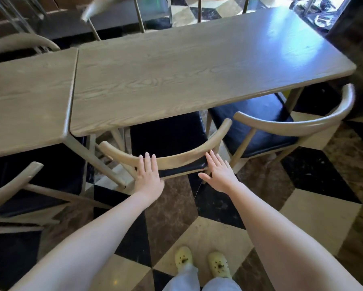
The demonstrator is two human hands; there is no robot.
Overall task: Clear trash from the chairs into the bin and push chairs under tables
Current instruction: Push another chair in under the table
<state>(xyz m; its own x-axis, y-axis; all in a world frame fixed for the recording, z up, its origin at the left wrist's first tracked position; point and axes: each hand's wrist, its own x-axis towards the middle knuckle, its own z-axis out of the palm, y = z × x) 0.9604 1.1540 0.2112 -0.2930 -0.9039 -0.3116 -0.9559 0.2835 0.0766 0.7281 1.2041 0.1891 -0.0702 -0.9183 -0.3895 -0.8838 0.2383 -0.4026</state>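
Chair (168, 141) sits partly under the surface (176, 76), seat tucked beneath its near edge. Your left hand (148, 177) and right hand (219, 174) lie flat, fingers spread, against its curved backrest, gripping nothing. Another chair (281, 127) stands just right.

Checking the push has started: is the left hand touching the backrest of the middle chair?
Touching. The head view shows the left hand flat, fingers overlapping the curved backrest.

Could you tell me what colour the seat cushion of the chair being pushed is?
Black, glossy seat cushion, seen in the head view.
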